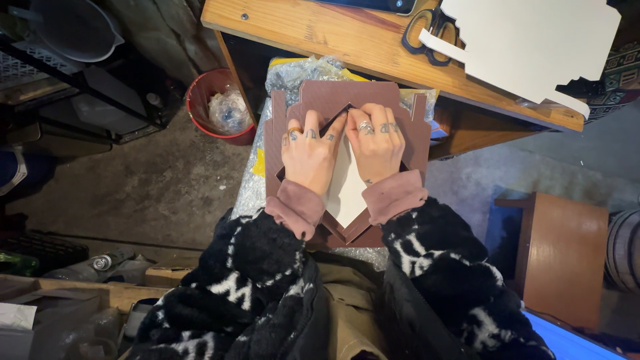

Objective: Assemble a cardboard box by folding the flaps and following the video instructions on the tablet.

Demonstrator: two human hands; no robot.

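Note:
A brown cut-out board piece (pixel 320 100) with notched sides lies on bubble wrap (pixel 303 73) over my lap. A white pointed card (pixel 347 190) sits in its middle opening. My left hand (pixel 308 155) presses flat on the left half, fingers together, pointing away from me. My right hand (pixel 377 143) presses flat on the right half beside it. The index fingertips almost meet near the dark notch at the top. Neither hand grips anything; both bear rings and pink cuffs.
A wooden table (pixel 347 40) stands just beyond, carrying black scissors (pixel 430 33) and a white cut card sheet (pixel 533 43). A red bin (pixel 203 100) sits on the floor at left. A brown wooden stool (pixel 563 257) stands at right. Clutter and cans fill the lower left.

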